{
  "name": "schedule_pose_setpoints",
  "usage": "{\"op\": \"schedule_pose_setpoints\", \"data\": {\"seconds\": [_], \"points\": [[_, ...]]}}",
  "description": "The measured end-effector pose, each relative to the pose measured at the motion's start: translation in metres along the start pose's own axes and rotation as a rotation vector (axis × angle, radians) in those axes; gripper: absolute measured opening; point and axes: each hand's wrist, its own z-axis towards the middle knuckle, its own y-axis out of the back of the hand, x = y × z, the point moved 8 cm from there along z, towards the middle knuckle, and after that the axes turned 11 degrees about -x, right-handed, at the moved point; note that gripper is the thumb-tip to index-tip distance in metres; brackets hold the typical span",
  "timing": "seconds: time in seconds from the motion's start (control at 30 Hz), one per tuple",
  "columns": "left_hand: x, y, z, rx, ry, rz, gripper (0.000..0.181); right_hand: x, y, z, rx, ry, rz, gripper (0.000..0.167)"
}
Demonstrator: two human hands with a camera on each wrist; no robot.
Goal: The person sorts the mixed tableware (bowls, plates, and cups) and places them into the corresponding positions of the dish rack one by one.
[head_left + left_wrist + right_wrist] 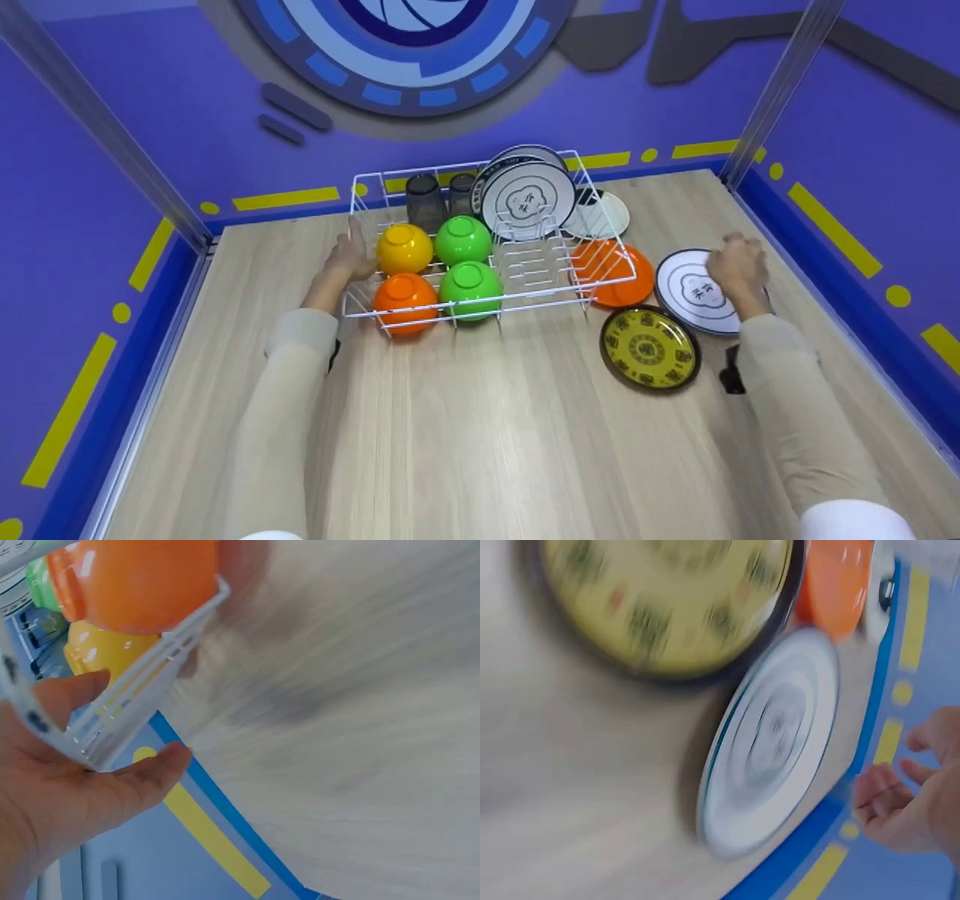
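Observation:
My left hand (349, 259) is at the left end of the white wire dish rack (517, 306). In the left wrist view the rack's end wires pass between thumb and extended fingers (154, 769), which do not close on them. Orange, yellow and green bowls (405, 300) sit upside down in the rack. Behind them stand dark glasses (425, 202) and upright white patterned plates (527, 199). My right hand (739, 266) hovers by a white patterned plate (694, 292) on the table, fingers loosely bent, holding nothing. In the right wrist view a gap separates that hand from the plate.
A yellow-brown plate (649, 349) with a dark rim lies in front of the white plate. An orange plate (622, 277) and another white plate (607, 217) lie partly under the rack's right end. Blue-purple walls (870, 187) enclose the wooden table (465, 435).

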Motion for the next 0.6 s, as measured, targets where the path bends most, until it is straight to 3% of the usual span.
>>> {"op": "schedule_pose_setpoints", "data": {"seconds": [0.1,0.3,0.43,0.6], "points": [[0.006,-0.001,0.003,-0.045,-0.009,0.007,0.093,-0.033,0.002,-0.006,0.133,-0.049,-0.136,0.052],[0.010,-0.002,0.009,-0.133,-0.097,0.216,0.086,-0.068,0.004,-0.022,0.246,-0.106,-0.240,0.044],[0.014,-0.005,0.008,-0.146,-0.120,0.239,0.086,-0.082,-0.004,-0.028,0.296,-0.169,-0.198,0.040],[0.013,-0.006,0.007,-0.167,-0.128,0.220,0.085,-0.090,0.000,-0.030,0.273,-0.179,-0.124,0.041]]}}
